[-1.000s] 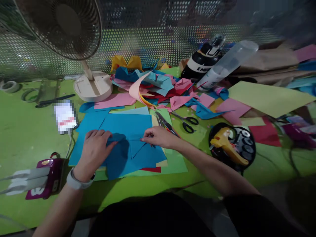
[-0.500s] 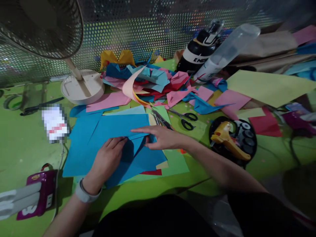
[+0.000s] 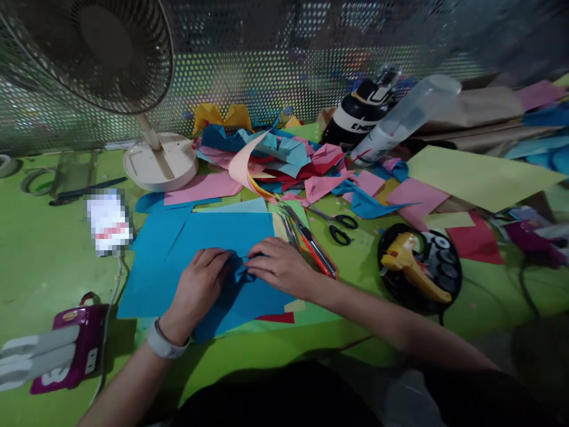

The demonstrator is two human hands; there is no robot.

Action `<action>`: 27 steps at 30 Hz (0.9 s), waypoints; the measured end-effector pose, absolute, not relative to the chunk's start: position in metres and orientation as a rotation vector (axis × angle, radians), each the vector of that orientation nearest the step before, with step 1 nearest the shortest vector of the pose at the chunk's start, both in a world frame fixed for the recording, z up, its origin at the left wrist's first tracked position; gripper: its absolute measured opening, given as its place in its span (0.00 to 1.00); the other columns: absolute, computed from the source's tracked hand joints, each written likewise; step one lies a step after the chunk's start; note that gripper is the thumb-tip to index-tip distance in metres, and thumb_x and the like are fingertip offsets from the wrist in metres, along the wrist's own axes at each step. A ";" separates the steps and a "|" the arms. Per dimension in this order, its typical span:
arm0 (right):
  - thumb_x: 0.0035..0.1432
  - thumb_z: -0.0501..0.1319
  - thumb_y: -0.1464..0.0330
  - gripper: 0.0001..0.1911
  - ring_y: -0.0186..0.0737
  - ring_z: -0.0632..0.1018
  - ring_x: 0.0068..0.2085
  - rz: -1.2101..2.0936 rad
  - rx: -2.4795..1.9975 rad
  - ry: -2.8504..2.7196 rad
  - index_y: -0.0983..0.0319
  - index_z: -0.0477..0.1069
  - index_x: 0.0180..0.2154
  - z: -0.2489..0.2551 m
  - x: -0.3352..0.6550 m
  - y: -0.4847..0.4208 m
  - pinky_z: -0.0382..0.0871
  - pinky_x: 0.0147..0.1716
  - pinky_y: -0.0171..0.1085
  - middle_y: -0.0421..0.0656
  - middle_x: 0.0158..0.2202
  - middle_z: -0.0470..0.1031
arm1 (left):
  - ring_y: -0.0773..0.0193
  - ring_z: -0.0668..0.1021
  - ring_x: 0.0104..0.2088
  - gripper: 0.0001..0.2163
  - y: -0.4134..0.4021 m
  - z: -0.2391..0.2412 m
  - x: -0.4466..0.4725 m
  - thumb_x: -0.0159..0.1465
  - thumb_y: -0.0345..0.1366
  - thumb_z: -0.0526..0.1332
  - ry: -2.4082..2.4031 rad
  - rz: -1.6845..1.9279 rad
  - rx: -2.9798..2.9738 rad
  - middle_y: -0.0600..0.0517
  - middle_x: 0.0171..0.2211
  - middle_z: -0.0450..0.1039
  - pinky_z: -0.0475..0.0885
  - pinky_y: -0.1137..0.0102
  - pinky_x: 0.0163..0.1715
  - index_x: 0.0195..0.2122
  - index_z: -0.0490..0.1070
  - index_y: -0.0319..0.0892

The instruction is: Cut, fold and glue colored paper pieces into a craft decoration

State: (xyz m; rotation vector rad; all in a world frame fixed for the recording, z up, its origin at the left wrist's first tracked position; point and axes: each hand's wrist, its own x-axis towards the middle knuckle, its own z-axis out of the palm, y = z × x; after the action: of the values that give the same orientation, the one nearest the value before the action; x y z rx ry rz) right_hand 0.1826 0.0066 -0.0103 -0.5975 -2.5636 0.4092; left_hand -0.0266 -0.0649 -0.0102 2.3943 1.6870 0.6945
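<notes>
My left hand, wearing a pale watch on its wrist, rests on large blue paper sheets with its fingers curled and pressed together. Its fingertips pinch one side of a small folded piece of blue paper. On the other side, my right hand has thumb and fingers closed on the same folded piece. Fingers and shadow hide part of the fold. Just beyond my right wrist lies an orange utility knife, and past it are black-handled scissors.
A fan and a lit phone are on the left, above a purple power bank. Coloured paper scraps lie at the back beside a dark bottle. A yellow glue gun sits in a round black tray on the right.
My right hand has gone from a pointing finger lying along the blue paper to a pinch on it. The small flap now stands folded between both hands. The view has shifted slightly.
</notes>
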 end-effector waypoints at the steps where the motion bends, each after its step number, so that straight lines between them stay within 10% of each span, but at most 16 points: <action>1: 0.63 0.60 0.66 0.07 0.40 0.73 0.40 0.526 -0.682 -2.517 0.59 0.76 0.36 -0.013 0.182 0.004 0.65 0.39 0.40 0.43 0.37 0.76 | 0.55 0.75 0.43 0.10 -0.065 -0.010 -0.026 0.66 0.31 0.56 1.703 0.690 2.408 0.43 0.43 0.75 0.75 0.58 0.43 0.47 0.72 0.38; 27: 0.59 0.62 0.66 0.10 0.46 0.73 0.46 0.578 -1.007 -2.311 0.60 0.70 0.44 -0.024 0.175 -0.013 0.65 0.44 0.44 0.47 0.44 0.73 | 0.57 0.74 0.38 0.09 -0.061 -0.008 -0.030 0.66 0.28 0.55 1.750 0.536 2.617 0.45 0.39 0.75 0.75 0.63 0.37 0.44 0.72 0.38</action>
State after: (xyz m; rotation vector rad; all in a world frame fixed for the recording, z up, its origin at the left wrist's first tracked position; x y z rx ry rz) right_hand 0.1747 -0.0133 -0.0239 -1.0075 -2.3112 0.5781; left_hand -0.0304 -0.0613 -0.0077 2.6174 1.7503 0.5356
